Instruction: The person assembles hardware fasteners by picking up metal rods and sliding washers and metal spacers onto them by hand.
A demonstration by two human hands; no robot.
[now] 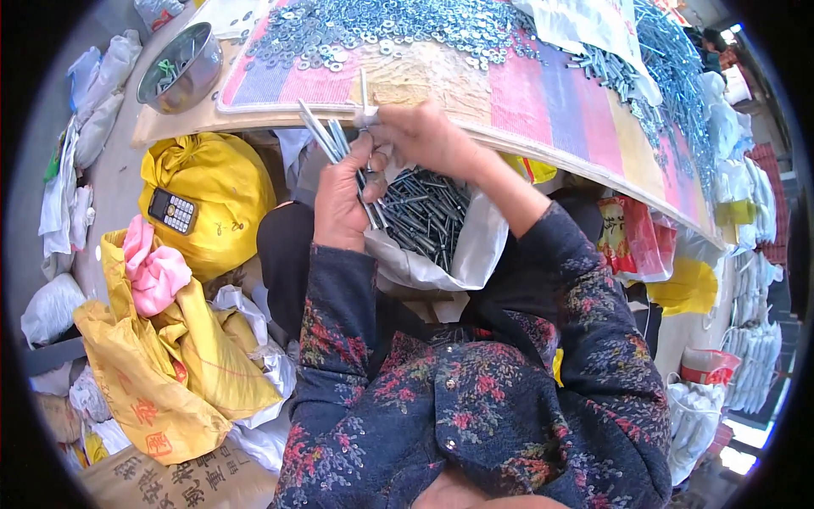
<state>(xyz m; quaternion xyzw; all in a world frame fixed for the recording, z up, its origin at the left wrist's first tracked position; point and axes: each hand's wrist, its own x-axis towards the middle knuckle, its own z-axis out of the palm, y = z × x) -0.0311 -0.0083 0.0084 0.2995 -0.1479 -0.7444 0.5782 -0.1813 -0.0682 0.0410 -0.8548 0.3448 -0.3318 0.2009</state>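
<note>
My left hand (346, 197) is closed around a small bunch of long metal bolts (326, 140), their ends sticking out above and below the fist. My right hand (428, 136) reaches in from the right, its fingers pinched at a thin bolt (364, 89) that stands upright beside the bunch. Something white wraps a fingertip there; the exact grip is partly hidden. Just below both hands, an open white sack (483, 246) in my lap holds many dark metal bolts (424, 216).
A striped tabletop (526, 102) ahead carries washers (339, 34) and a heap of bolts (670, 76) at right. A metal bowl (182, 72) stands at its left corner. A phone (173, 210) lies on a yellow bundle (225, 182); yellow sacks (161, 373) lie nearer.
</note>
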